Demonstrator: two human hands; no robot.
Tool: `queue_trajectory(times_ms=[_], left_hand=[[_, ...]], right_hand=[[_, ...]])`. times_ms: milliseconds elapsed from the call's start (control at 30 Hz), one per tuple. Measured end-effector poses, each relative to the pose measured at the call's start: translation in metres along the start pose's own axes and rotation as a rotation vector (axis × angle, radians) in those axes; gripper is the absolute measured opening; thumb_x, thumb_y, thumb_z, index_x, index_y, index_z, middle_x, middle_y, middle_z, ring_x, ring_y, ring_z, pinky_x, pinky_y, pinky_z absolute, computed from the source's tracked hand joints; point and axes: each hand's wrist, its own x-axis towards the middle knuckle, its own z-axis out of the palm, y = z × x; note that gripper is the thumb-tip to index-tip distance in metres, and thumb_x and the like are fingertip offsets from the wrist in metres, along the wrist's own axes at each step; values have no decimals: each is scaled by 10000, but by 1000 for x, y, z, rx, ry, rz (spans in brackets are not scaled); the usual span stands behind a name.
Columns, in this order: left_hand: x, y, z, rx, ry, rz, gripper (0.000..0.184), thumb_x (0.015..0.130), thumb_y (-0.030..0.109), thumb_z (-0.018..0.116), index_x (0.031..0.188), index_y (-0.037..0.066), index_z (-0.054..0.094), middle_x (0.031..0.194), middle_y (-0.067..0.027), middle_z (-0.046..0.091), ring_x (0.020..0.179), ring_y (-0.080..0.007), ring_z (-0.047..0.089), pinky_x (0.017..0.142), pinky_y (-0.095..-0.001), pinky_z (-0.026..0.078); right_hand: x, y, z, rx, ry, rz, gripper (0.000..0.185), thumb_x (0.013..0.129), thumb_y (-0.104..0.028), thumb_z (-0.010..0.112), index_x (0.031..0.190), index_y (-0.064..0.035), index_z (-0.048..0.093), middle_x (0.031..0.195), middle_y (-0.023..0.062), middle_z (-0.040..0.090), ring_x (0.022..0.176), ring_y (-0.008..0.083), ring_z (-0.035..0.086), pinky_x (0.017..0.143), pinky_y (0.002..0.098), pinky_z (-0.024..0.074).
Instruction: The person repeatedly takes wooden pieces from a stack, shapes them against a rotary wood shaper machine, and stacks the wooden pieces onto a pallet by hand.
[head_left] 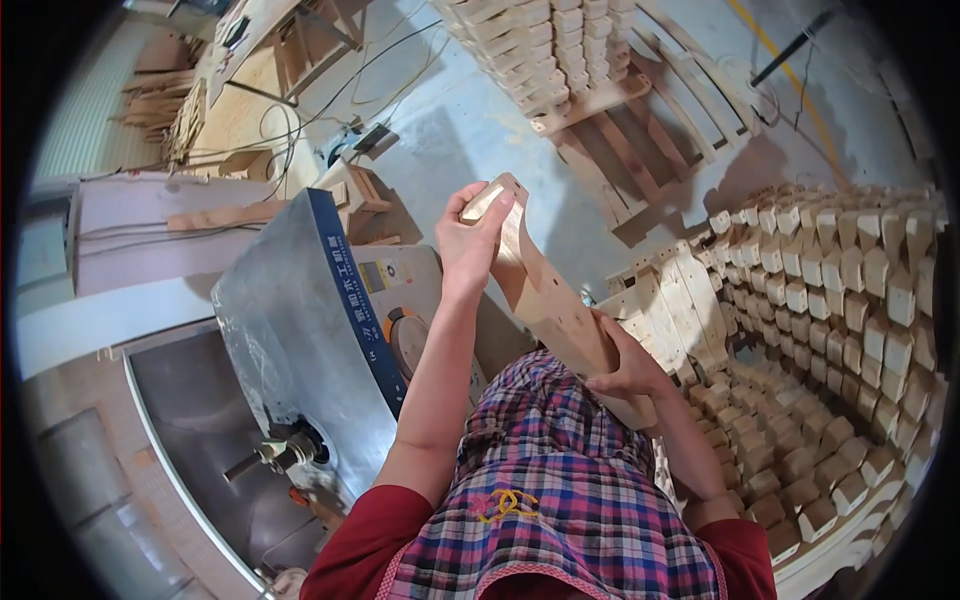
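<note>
Head view: looking at a curved wooden piece (552, 305), held aslant in front of the plaid apron (590, 490). Gripped at far end by left hand (468, 238), grasped lower down by right hand (632, 362). Probably stiff, moderately heavy, hardly fragile; best held two-handed, near the ends. Flanked by grey machine (275, 300) and stacked wooden parts (850, 275).

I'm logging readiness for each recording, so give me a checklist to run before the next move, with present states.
1. Left hand gripping the board's far end: ok.
2. Right hand gripping nearer the apron: ok.
3. Board away from the spindle: ok.
4. Spindle stopped: cannot tell from one still.
5. Forearms free of sleeves: ok.
6. Board's underside finish: cannot tell, hidden.
</note>
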Motion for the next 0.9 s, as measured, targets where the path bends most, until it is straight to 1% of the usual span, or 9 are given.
queue_trajectory(times_ms=[100, 233, 400, 500, 633, 667, 733, 800, 900], left_hand=[[2, 3, -13, -34, 26, -34, 442, 767, 103, 667, 1160, -36, 520, 983, -128, 610, 816, -165, 573, 741, -246, 468], [19, 5, -44, -263, -298, -116, 489, 779, 149, 655, 1202, -44, 502, 1033, -156, 604, 859, -191, 574, 760, -251, 469], [26, 5, -46, -226, -514, -63, 537, 794, 163, 571, 1266, -59, 443, 1122, -213, 571, 991, -272, 575, 828, -302, 479], [37, -13, -38, -59, -401, -187, 524, 811, 185, 546, 1268, -45, 431, 1122, -201, 570, 968, -273, 587, 799, -312, 491], [50, -55, -16, 12, -363, -372, 528, 829, 295, 554, 1261, 9, 454, 1079, -144, 591, 925, -251, 593, 789, -313, 486], [47, -68, 0, 27, -405, -400, 528, 829, 295, 554, 1261, 9, 454, 1079, -144, 591, 925, -251, 593, 789, -313, 486], [39, -93, 25, -50, -82, -403, 506, 844, 364, 548, 1233, 47, 484, 1069, -115, 594, 958, -231, 575, 812, -319, 468], [59, -154, 12, -135, -147, -581, 455, 844, 290, 579, 1244, 91, 494, 1155, -127, 552, 1029, -242, 536, 861, -351, 433], [41, -236, 9, -156, -284, -643, 476, 850, 239, 598, 1278, 108, 437, 1160, -135, 538, 1023, -234, 533, 865, -372, 422]], right_hand=[[5, -2, -3, 10, -56, 27, 1058, 486, -303, 798, 1372, -2, 302, 1360, 144, 399, 1223, 300, 402, 1019, 397, 305], [9, -7, -11, 230, -224, 87, 1066, 478, -305, 760, 1385, -7, 286, 1378, 142, 380, 1241, 284, 379, 1033, 393, 289], [14, 16, -25, 408, -372, 65, 1055, 475, -299, 720, 1391, -11, 281, 1387, 143, 370, 1249, 270, 359, 1035, 390, 281], [7, 30, -31, 549, -339, 119, 968, 547, -278, 682, 1399, -42, 288, 1393, 125, 368, 1252, 246, 346, 1027, 372, 283], [-1, 64, -36, 595, -380, 310, 798, 681, -232, 644, 1398, -106, 319, 1339, 61, 443, 1154, 211, 454, 960, 307, 351], [-2, 77, -36, 627, -336, 313, 798, 681, -232, 644, 1398, -106, 319, 1339, 61, 443, 1154, 211, 454, 960, 307, 351], [-3, 111, -33, 627, -258, 181, 812, 678, -253, 669, 1386, -58, 323, 1288, 86, 482, 1090, 216, 499, 919, 295, 377], [-10, 136, -34, 590, -129, 204, 811, 674, -264, 676, 1374, -43, 331, 1279, 99, 485, 1088, 221, 498, 915, 297, 379], [-16, 175, -53, 355, 166, 269, 815, 662, -295, 694, 1341, 1, 352, 1252, 138, 492, 1083, 237, 497, 901, 305, 384]])
